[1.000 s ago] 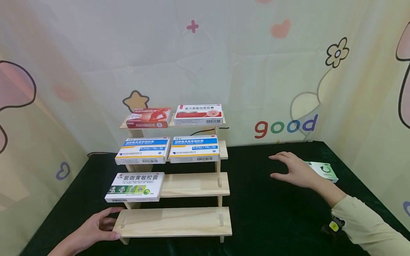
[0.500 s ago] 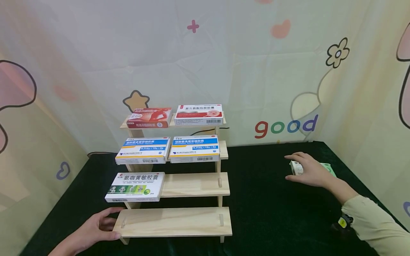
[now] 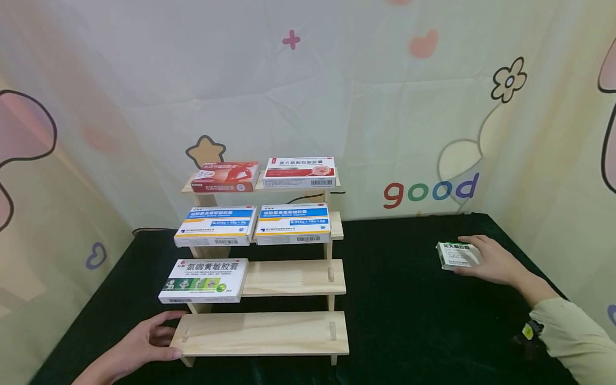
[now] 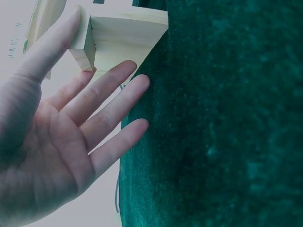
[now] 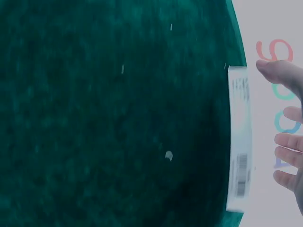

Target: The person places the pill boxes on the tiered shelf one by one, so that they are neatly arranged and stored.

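Observation:
My left hand (image 3: pixel 137 342) is at the left end of the lowest tier of a stepped wooden display rack (image 3: pixel 260 334), pinching the board's end between thumb and index finger. In the left wrist view the other fingers stretch free beside the rack's leg (image 4: pixel 84 47). On the right, my right hand (image 3: pixel 495 262) hovers over the right part of a white and green medicine box (image 3: pixel 452 255), hiding that part. The right wrist view shows the box's white side (image 5: pixel 240 137) with the thumb and relaxed fingers spread apart beside it.
Red (image 3: pixel 224 177) and white-red (image 3: pixel 299 172) medicine boxes lie on the top tier. Two blue and white boxes (image 3: pixel 292 223) fill the second tier. A white and green box (image 3: pixel 203 280) occupies the third tier's left half. Dark green cloth (image 3: pixel 399 315) covers the table; a printed curtain hangs behind.
My right hand has moved rightward and slightly nearer, uncovering the left part of the white and green box while covering its right part. My left hand stays at the rack.

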Action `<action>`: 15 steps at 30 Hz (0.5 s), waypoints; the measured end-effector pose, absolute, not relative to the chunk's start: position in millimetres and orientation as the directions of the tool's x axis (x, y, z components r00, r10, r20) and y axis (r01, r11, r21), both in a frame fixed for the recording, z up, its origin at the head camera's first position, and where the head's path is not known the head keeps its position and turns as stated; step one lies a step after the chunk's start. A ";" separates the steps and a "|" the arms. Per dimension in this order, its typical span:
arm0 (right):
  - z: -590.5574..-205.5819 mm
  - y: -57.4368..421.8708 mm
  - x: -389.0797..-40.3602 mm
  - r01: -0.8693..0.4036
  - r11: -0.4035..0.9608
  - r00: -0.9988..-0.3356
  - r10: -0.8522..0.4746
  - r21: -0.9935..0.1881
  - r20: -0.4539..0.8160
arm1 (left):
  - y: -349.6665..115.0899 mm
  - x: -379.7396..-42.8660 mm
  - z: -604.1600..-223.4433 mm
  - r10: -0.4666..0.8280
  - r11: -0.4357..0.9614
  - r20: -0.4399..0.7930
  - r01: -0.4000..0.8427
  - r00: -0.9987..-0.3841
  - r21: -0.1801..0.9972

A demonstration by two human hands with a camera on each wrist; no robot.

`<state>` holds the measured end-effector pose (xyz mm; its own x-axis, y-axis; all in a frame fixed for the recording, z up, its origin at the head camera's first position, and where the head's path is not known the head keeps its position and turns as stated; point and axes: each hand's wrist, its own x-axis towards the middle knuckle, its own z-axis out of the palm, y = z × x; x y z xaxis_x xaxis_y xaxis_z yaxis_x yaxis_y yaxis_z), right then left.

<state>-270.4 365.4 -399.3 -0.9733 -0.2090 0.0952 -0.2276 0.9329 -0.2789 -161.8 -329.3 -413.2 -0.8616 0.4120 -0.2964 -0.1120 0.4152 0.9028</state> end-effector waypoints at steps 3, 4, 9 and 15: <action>-403.2 374.5 -271.2 -0.205 0.938 -0.978 -0.188 -0.278 0.085 | -329.1 -161.5 -413.8 0.409 0.415 -0.299 -0.116 -0.862 0.902; -404.2 377.0 -271.5 -0.201 0.940 -0.979 -0.185 -0.276 0.084 | -329.1 -161.3 -413.9 0.409 0.415 -0.299 -0.116 -0.862 0.902; -410.1 386.4 -274.9 -0.204 0.940 -0.978 -0.185 -0.274 0.093 | -329.2 -160.0 -414.0 0.402 0.424 -0.300 -0.115 -0.865 0.898; -417.2 392.6 -277.0 -0.188 0.924 -0.982 -0.170 -0.333 0.081 | -329.3 -160.3 -412.7 0.407 0.427 -0.295 -0.106 -0.865 0.898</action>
